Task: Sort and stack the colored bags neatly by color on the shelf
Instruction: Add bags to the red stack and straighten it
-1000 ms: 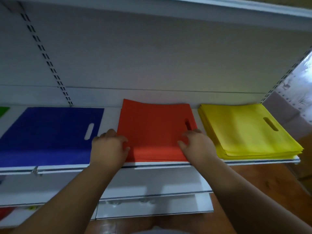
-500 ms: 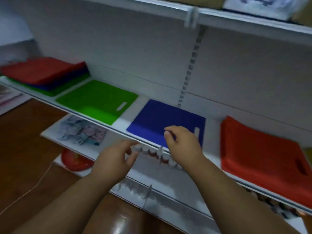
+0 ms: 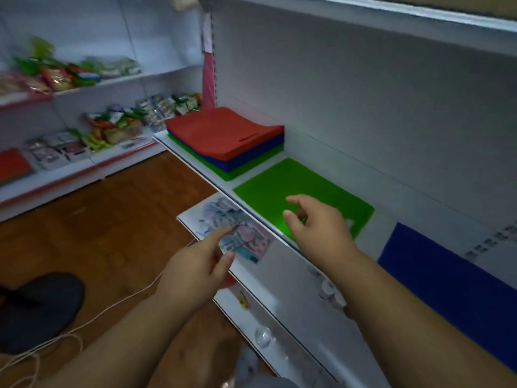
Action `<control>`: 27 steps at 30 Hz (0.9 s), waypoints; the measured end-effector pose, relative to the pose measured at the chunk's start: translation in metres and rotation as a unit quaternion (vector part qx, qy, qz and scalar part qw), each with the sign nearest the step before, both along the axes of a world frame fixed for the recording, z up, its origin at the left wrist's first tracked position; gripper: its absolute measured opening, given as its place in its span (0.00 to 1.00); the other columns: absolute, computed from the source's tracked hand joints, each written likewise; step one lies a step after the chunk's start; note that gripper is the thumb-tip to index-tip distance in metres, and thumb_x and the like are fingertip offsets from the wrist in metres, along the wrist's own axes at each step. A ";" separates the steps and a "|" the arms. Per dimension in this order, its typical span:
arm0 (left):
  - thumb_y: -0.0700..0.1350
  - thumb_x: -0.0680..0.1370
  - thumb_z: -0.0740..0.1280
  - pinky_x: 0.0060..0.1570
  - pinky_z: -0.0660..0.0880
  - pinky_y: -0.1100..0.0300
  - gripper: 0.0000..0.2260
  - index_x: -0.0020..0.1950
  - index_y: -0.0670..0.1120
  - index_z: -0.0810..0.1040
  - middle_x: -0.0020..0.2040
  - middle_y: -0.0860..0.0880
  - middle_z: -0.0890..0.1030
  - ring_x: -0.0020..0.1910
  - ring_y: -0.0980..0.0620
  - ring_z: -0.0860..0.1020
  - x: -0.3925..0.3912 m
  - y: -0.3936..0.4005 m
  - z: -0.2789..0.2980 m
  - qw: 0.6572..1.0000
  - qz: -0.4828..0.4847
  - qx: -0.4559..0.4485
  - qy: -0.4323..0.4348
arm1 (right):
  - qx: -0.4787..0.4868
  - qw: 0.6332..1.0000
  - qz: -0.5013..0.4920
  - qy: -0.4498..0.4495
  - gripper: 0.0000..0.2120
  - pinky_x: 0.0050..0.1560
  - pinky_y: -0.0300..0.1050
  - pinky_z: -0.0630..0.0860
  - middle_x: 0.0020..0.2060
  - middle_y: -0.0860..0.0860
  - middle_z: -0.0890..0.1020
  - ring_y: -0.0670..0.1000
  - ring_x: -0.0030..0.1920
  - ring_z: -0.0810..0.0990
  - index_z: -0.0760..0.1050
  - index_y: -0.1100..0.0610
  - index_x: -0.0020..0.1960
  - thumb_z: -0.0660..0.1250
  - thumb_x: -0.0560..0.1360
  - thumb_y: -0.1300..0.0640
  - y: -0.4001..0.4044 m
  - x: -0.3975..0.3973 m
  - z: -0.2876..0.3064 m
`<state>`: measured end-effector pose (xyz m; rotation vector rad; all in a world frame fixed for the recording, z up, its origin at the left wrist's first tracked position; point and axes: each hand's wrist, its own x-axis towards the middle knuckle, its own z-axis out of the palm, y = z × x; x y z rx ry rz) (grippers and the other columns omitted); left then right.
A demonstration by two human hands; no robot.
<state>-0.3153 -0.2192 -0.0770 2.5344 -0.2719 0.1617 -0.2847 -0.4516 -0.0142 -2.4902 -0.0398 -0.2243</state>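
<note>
A mixed pile of bags lies at the far left end of the white shelf: red on top, blue below, green at the bottom. To its right a flat green bag lies on the shelf, then a blue bag at the right edge. My right hand hovers over the green bag's near edge, fingers loosely curled, holding nothing. My left hand hangs in front of the lower shelf, fingers relaxed and empty.
A lower shelf carries a printed packet and small clear items. Farther left, other shelves hold snack packets. A wooden floor, a dark round object and a pale cord lie at the left.
The view has swung left from the red and yellow bags to the green bag and the mixed pile. Both hands left the red bag and moved left, holding nothing.
</note>
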 end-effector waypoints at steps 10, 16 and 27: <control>0.59 0.80 0.60 0.36 0.78 0.58 0.21 0.72 0.62 0.63 0.44 0.59 0.80 0.40 0.59 0.78 0.124 0.079 0.013 0.998 0.068 0.009 -0.007 | -0.009 0.990 0.105 0.093 0.30 0.50 0.47 0.76 0.42 0.46 0.80 0.50 0.47 0.80 0.58 0.43 0.77 0.64 0.78 0.46 0.098 0.177 0.000; 0.58 0.80 0.62 0.39 0.80 0.55 0.19 0.69 0.69 0.62 0.44 0.59 0.78 0.38 0.59 0.79 0.191 0.119 -0.006 0.992 0.017 -0.091 0.082 | -0.063 0.980 0.059 0.180 0.30 0.59 0.47 0.74 0.65 0.48 0.76 0.52 0.63 0.76 0.62 0.44 0.75 0.64 0.76 0.38 0.137 0.218 -0.013; 0.40 0.79 0.68 0.25 0.69 0.65 0.14 0.64 0.49 0.77 0.33 0.46 0.76 0.25 0.55 0.71 0.322 0.158 -0.012 0.810 0.088 -0.519 0.259 | -0.026 0.966 -0.255 0.041 0.13 0.52 0.38 0.71 0.59 0.47 0.82 0.52 0.58 0.80 0.78 0.49 0.62 0.67 0.78 0.53 0.158 0.171 -0.023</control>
